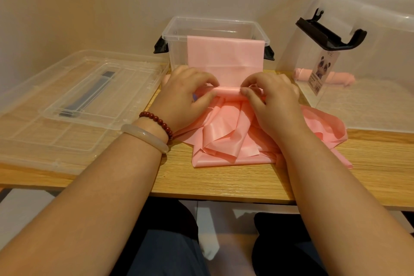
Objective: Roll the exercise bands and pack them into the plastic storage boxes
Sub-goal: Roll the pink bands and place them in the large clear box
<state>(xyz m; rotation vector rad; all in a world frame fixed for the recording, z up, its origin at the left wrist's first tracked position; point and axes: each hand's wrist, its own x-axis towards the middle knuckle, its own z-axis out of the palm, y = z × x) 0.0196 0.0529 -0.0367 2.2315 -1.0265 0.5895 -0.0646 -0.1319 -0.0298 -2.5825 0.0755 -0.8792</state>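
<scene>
Across the foreground, a wooden surface (224, 181) carries everything. At its right end stands a large clear storage box (380, 51) with a black latch (331, 33) and a panda label (322, 67); rolled pink bands (342, 77) lie inside it. On the left rests a clear lid (44, 107), flat on the surface. At the back centre sits a smaller clear box (177, 51) with black clips at both ends, and a pink exercise band (224, 54) hangs over its front rim, running down to the hands. Loose pink folds (226, 132) are heaped on the surface just in front, partly under the right forearm. The left hand (181, 101) and right hand (275, 101) each curl their fingers over an end of the roll (228, 91), thumbs pinching it from the near side, just in front of the smaller box. The left wrist wears a pale bangle (145, 138) and a red beaded bracelet (156, 120).
</scene>
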